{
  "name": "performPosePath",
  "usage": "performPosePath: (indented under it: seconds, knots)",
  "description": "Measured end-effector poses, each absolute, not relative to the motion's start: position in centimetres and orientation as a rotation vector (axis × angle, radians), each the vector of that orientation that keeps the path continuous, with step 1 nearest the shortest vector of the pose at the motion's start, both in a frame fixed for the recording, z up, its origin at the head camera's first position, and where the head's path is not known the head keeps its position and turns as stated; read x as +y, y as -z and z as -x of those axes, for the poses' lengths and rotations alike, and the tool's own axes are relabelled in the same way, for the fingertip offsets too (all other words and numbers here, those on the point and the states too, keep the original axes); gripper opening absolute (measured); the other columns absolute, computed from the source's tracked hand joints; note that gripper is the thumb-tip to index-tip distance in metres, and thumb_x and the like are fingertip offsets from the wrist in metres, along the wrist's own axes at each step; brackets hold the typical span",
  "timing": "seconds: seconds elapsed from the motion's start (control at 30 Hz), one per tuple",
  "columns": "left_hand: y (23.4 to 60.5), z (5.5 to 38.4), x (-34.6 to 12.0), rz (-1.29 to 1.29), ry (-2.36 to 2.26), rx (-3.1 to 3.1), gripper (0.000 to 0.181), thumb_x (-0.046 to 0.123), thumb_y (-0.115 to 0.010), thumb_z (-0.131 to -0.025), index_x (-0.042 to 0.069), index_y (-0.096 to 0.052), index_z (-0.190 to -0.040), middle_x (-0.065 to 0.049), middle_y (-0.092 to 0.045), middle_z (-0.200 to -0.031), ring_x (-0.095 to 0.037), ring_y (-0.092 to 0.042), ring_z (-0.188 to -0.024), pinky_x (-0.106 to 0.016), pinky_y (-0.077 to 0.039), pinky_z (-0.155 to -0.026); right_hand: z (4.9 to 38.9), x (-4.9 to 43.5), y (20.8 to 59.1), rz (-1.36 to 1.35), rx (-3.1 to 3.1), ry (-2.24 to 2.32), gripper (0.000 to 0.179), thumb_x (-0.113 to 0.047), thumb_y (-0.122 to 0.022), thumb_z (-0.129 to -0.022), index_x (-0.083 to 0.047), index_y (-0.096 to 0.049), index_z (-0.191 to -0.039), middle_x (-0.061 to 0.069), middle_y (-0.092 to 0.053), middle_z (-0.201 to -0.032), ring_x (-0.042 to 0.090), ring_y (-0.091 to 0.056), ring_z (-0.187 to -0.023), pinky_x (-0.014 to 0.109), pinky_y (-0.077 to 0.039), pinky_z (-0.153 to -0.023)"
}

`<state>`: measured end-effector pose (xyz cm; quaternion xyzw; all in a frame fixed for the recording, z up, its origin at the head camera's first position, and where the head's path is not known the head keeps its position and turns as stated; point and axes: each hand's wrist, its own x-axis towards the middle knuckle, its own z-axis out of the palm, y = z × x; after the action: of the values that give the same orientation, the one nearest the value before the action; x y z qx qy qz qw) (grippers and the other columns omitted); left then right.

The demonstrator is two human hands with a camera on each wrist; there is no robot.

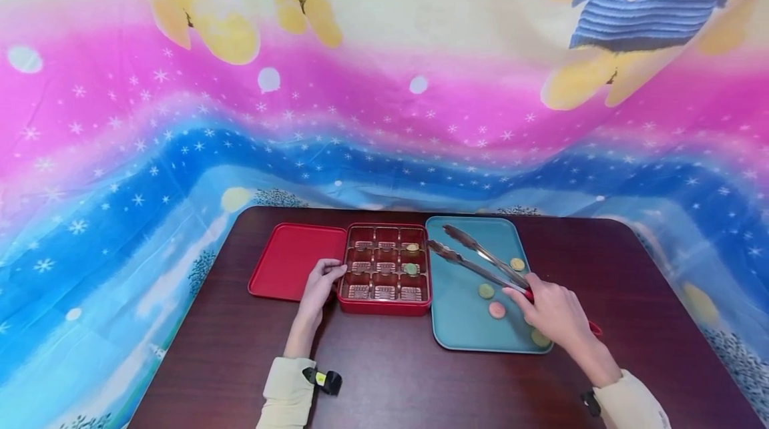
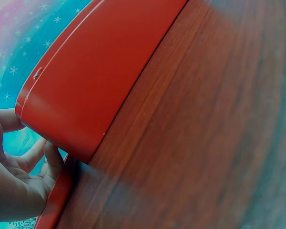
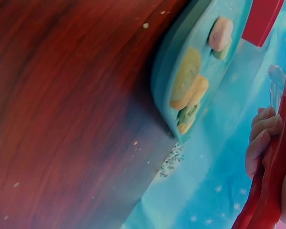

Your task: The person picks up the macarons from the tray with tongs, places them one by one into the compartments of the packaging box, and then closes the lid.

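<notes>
My left hand point(image 1: 320, 287) is at the left side of a red box point(image 1: 384, 307), its fingers gripping the wall and rim near a corner point(image 2: 20, 114). Inside the box is a clear divided insert, with a yellow macaron point(image 1: 412, 248) and a green macaron point(image 1: 411, 269) in its right column, back and middle. My right hand point(image 1: 555, 309) grips red-handled metal tongs point(image 1: 486, 267). Their arms are spread with nothing between the tips, over the tray's back left beside the box. Below them on the blue-green tray point(image 1: 462, 329) lie a green macaron point(image 1: 486, 291) and a pink macaron point(image 1: 496, 310).
A yellow macaron point(image 1: 517, 263) lies toward the tray's right edge, and another green macaron point(image 1: 541, 337) sits in its front right corner. Left of the box lies a flat red lid point(image 1: 288, 259). A printed cloth point(image 1: 384, 122) hangs behind the dark wooden table point(image 1: 384, 369).
</notes>
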<state>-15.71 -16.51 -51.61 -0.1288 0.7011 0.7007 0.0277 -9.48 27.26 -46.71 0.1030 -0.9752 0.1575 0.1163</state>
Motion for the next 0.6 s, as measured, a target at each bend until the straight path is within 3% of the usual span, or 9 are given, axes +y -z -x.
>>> performPosePath:
  seconds: [0.6]
  knots:
    - [51.6,15.6,-16.6,0.382,-2.132,2.192,0.035,0.020,-0.067,-0.100,-0.001,-0.058,-0.127,-0.008,-0.059,-0.107,-0.018,-0.054,-0.091,-0.031,-0.046,-0.076,7.4,31.5,47.7,-0.204,-2.789,-0.325,0.041,-0.034,-0.081,-0.089,-0.007,-0.052,-0.081,-0.003,-0.030,-0.054,0.014,-0.032,-0.042,0.032,-0.029,-0.041]
